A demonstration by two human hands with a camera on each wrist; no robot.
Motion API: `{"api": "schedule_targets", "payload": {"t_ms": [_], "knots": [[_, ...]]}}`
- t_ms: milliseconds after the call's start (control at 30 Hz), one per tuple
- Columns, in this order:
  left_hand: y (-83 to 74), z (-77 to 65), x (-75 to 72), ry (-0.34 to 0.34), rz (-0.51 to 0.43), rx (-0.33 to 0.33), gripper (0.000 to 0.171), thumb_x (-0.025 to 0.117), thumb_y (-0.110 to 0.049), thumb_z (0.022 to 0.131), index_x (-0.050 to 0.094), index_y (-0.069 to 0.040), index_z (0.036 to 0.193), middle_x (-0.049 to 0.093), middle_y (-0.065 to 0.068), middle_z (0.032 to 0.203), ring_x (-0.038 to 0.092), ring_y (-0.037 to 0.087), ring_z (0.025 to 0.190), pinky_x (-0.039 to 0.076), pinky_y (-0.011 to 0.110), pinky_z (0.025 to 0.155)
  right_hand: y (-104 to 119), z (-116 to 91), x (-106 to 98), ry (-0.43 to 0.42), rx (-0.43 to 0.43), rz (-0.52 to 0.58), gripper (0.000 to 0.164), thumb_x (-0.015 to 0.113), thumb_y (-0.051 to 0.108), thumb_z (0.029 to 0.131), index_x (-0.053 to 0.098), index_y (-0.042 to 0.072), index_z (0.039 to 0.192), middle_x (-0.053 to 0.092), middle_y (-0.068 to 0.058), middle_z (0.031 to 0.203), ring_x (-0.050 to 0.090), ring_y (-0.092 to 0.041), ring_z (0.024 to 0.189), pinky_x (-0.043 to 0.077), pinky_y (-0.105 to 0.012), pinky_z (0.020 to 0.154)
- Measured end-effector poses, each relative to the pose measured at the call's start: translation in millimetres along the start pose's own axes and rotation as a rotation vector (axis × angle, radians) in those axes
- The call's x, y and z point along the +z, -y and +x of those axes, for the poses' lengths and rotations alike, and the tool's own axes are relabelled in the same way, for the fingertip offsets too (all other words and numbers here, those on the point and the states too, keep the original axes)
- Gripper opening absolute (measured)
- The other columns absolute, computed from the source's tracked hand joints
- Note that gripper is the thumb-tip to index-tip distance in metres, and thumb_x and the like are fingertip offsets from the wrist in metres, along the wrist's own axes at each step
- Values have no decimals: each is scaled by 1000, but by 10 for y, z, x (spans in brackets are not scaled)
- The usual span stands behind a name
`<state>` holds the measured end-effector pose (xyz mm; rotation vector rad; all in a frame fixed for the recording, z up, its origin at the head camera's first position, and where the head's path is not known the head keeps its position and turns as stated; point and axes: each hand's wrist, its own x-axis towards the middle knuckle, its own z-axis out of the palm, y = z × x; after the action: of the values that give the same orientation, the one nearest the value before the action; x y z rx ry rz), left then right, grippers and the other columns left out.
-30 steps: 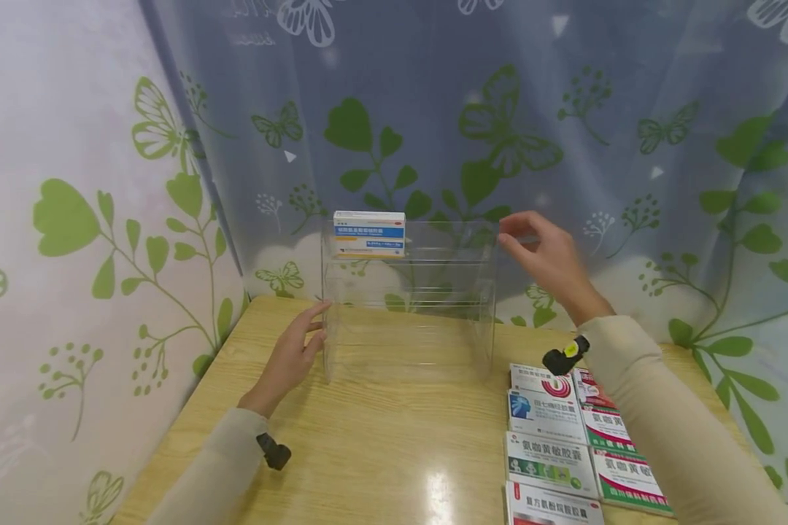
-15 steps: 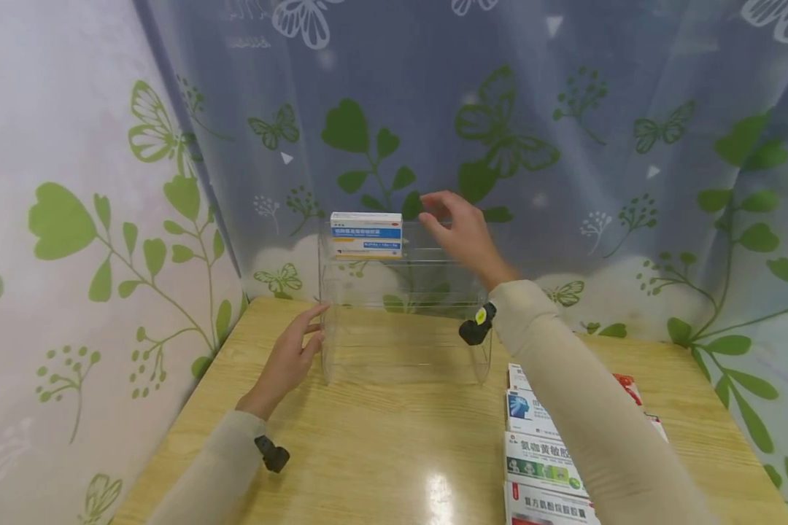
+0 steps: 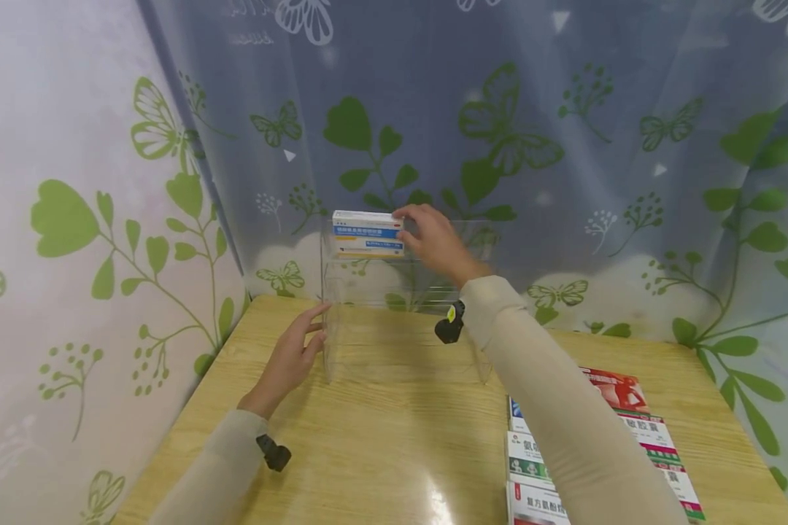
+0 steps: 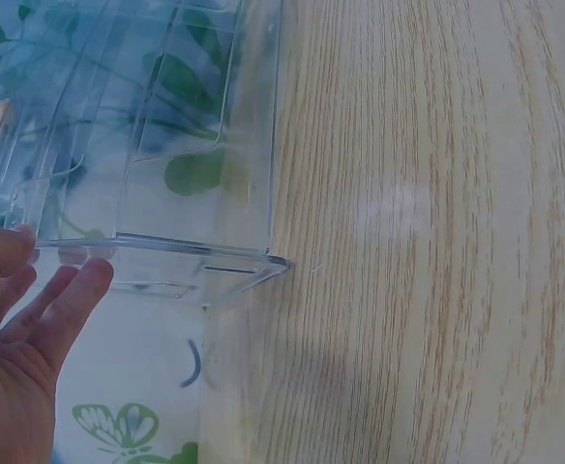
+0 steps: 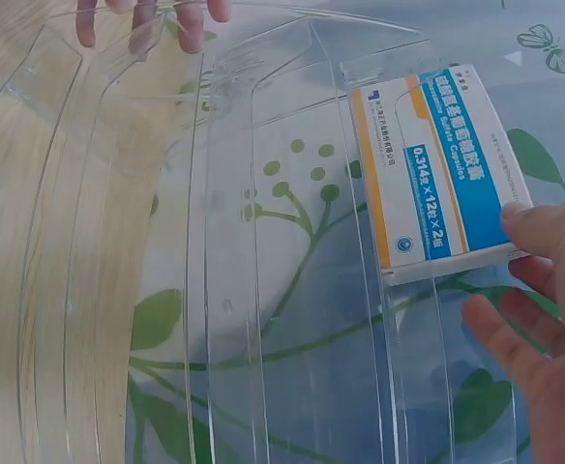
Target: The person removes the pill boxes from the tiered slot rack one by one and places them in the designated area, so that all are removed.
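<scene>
A white, blue and yellow medicine box stands upright at the left end of the top tier of a clear acrylic display rack. My right hand is at the right end of this box, pinching it by the upper corner. In the right wrist view the thumb lies on the front edge of the medicine box, with the other fingers around its end. My left hand rests its extended fingertips against the rack's left side panel, low down.
Several medicine boxes lie in two columns on the wooden table at the right, partly hidden by my right sleeve. A curtain with leaves and butterflies hangs close behind the rack.
My right hand has left the rack's upper right corner and moved left to the medicine box, taking hold of its right end. My left hand has stayed at the side panel.
</scene>
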<state>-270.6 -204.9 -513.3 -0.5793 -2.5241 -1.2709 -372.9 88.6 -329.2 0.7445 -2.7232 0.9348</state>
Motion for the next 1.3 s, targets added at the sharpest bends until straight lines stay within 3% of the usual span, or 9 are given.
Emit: {"api": "schedule_targets", "payload": {"t_ms": [200,367,567,733,867,1000,1100,1200,1300], "knots": [[0,-12,0,-7,12,1,63,58,3,111,40,-15,168,42,20,169,64,47,136,70,43,94,35,-2,4,-96,-3,82,18,66,14,111,65,8,127,64,-13,129,63,-30,125,57,-47,111],[-21,-15,-11,3,6,-17,64,58,2,111,39,-17,169,41,19,170,63,47,137,69,45,96,26,-33,-84,-211,-44,130,17,66,14,111,64,6,127,63,-14,129,66,-30,122,60,-44,107],[-26,-12,-7,-4,8,-2,63,59,2,110,40,-15,168,42,20,170,64,47,135,70,45,94,-22,-150,-383,-303,-37,256,21,66,10,110,65,3,130,62,-16,135,71,-31,120,67,-42,97],[-24,-22,2,4,-3,-20,63,59,0,111,39,-18,169,41,19,171,63,47,137,70,44,95,-141,-324,-688,-361,-9,324,23,66,10,110,66,2,131,64,-14,137,72,-30,119,69,-34,94],[-26,-27,6,11,-14,-29,62,58,-2,112,39,-19,169,41,18,171,63,47,137,69,44,96,-317,-566,-881,-420,-9,318,23,65,11,111,67,2,132,66,-15,134,75,-25,115,68,-26,91],[-29,-31,10,14,-14,-37,62,58,-3,112,39,-20,169,41,17,171,63,46,138,69,44,96,-552,-906,-1029,-451,14,274,26,64,14,112,66,3,135,66,-13,135,72,-5,108,65,-16,91],[-28,-31,12,14,-12,-37,61,58,-4,113,40,-18,169,41,18,171,63,46,138,69,44,96,-753,-1210,-1130,-445,52,217,29,63,18,113,64,4,139,65,-12,137,66,8,106,60,-7,91],[-23,-28,18,13,-12,-31,61,58,-3,112,40,-17,169,42,18,171,63,47,137,69,44,96,-959,-1539,-1219,-431,102,164,33,62,21,113,63,5,142,64,-12,138,63,13,105,55,-1,90],[-24,-33,15,8,-9,-27,61,58,-2,112,40,-17,168,42,18,170,64,47,136,70,44,95,-1148,-1855,-1282,-410,164,108,34,62,24,114,63,5,142,63,-1,134,63,17,101,49,4,89]]}}
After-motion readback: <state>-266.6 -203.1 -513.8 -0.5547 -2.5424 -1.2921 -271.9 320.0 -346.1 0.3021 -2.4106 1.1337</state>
